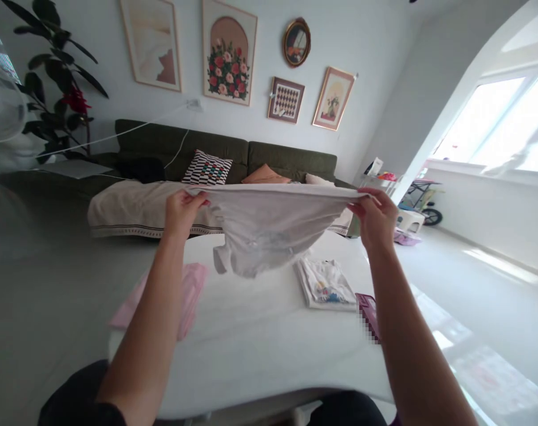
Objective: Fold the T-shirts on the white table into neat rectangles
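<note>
A white shirt (273,228) hangs stretched between my two hands above the table, its top edge pulled nearly straight and its lower part drooping in folds. My left hand (182,210) pinches one end of that edge, and my right hand (375,213) pinches the other. Below and to the right lies a folded white shirt (326,285) with a coloured print. Partly behind my left forearm is a folded pink cloth (192,296). A purple-pink flat item (369,310), partly pixelated, rests beside my right forearm.
Everything lies on a white table (260,349) with a rounded front edge. Beyond it stands a dark green sofa (224,148) with cushions and a cream throw (126,207). A fan (2,106) is at the far left. Children's items (411,219) stand on the floor at right.
</note>
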Motion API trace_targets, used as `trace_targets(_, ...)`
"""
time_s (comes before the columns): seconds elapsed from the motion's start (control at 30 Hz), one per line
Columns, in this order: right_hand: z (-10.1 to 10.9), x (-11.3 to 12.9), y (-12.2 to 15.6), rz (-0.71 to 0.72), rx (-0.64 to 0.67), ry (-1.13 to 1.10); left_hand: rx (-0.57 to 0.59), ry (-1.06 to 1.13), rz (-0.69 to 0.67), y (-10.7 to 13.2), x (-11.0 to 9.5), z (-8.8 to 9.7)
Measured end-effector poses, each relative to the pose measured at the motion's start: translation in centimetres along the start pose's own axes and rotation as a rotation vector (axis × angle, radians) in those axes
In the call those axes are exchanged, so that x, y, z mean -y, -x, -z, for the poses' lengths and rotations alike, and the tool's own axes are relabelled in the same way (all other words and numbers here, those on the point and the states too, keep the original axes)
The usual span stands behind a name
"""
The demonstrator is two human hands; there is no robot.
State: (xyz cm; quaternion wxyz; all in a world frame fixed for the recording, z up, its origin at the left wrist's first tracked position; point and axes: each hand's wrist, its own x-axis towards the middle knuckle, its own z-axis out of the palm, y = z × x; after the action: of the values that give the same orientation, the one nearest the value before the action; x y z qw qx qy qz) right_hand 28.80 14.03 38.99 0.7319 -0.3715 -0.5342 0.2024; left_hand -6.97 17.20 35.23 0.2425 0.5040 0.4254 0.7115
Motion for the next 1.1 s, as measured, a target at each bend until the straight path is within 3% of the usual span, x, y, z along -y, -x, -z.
trace_targets(0.1,2.6,-1.7,3.6,0.021,-0.164,-0.075,0.132,-0.044,-0.023,2.8,-0.7,1.3)
trace_targets(0.2,5.2,-5.7,9.7,-0.153,-0.142,0.04,0.336,-0.175,0.111,6.7,1.5,3.0)
trace_targets(0.4,11.1,-14.4,22.9,-0.544,0.343,0.508,0.945,-0.674,0.543,16.1,9.9,6.2)
trace_targets(0.47,13.0,-15.6,25.5,-0.558,0.529,0.689,1.113,-0.758,0.671,18.8,11.7,6.9)
trace_targets(0.53,13.6,-15.6,26.9,-0.484,0.599,0.831,1.172,-0.783,0.697,20.2,12.7,7.2)
trace_targets(0.6,11.9,-14.7,27.7,-0.401,0.552,0.932,1.091,-0.792,0.637,19.8,13.5,6.8)
trace_targets(0.67,7.6,-13.3,28.4,-0.384,0.525,0.949,0.894,-0.782,0.549,17.9,14.7,5.5)
trace_targets(0.73,1.6,-12.2,29.9,-0.382,0.64,0.798,0.643,-0.773,0.484,15.4,16.5,3.6)
trace_targets(0.8,-4.6,-11.7,32.3,-0.365,0.847,0.606,0.458,-0.799,0.456,12.9,18.9,1.5)
trace_targets(0.9,-11.2,-12.4,36.8,-0.4,1.023,0.613,0.357,-0.872,0.47,10.2,22.5,-0.1)
trace_targets(1.0,-14.0,-14.6,40.4,-0.416,1.005,0.788,0.35,-0.907,0.513,8.1,25.3,0.5)
trace_targets(1.1,-14.2,-17.3,42.0,-0.428,0.91,0.878,0.391,-0.898,0.549,6.4,27.2,1.7)
